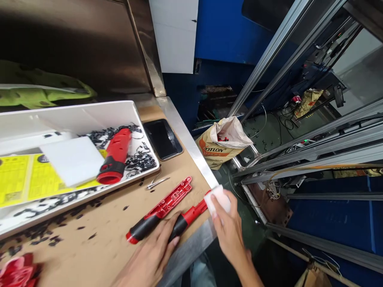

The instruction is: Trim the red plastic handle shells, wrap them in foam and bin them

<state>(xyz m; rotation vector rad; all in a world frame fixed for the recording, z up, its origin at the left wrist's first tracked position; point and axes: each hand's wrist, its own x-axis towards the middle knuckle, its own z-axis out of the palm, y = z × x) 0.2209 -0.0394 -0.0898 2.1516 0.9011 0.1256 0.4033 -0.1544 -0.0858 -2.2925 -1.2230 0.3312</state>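
My left hand (pixel 154 249) is closed around the black end of a red and black plastic tool housing (pixel 194 212) near the table's front edge. In my right hand (pixel 229 225), a small white foam block (pixel 223 201) is pinched and lies against the housing's far red end, covering its tip. Beside my left hand rests another housing half (pixel 172 200), its ribbed red inside facing up and its black grip toward me. A thin metal tool, perhaps tweezers (pixel 158 183), lies farther back.
A white tray (pixel 74 109) holds a red and black housing (pixel 118 153), a white pad (pixel 74 159), yellow labels and black scraps. A phone (pixel 163 139) lies beside it. Red parts (pixel 19 271) sit lower left. Beyond the metal table edge (pixel 191 145) stands an open sack (pixel 217 147).
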